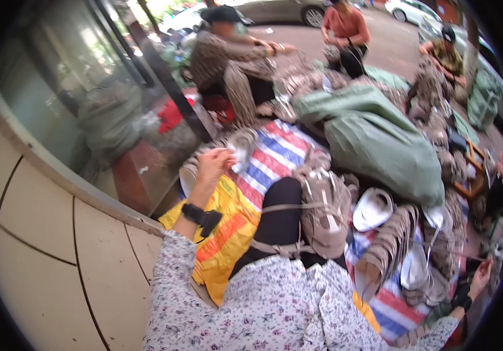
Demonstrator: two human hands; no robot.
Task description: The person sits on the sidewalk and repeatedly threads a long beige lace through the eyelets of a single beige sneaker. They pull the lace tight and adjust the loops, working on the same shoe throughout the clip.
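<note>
Behind the glass at far left stands a grey-green sack (pixel 111 120); what fills it is hard to make out. Right of it, a yellow bag (pixel 225 225) lies flattened by your left forearm, its contents hidden. A big green sack (pixel 380 140) lies bulging ahead of your lap, covering whatever is inside, and a smaller green bag (pixel 484 99) stands near the tree trunk, its contents out of sight too.

Your left hand (pixel 213 165) is raised, wrist bent, fingers curled together just beside a pale shoe upper (pixel 243 146); it is too blurred to tell whether they grip anything. Your right arm stretches far out to the right, and the fingertips of your right hand (pixel 481 275) are pinched on a thin cord (pixel 471 257) that runs back leftward.

The taupe shoe upper (pixel 326 213) is on your lap, against the right side of your black trouser leg (pixel 279 205), with pale straps (pixel 281 207) crossing that leg. It has stitched panels and light stripes. To its right are a white shoe piece (pixel 373 209) and a row of nested taupe uppers (pixel 387 248) on the striped sheet (pixel 389 313).
</note>
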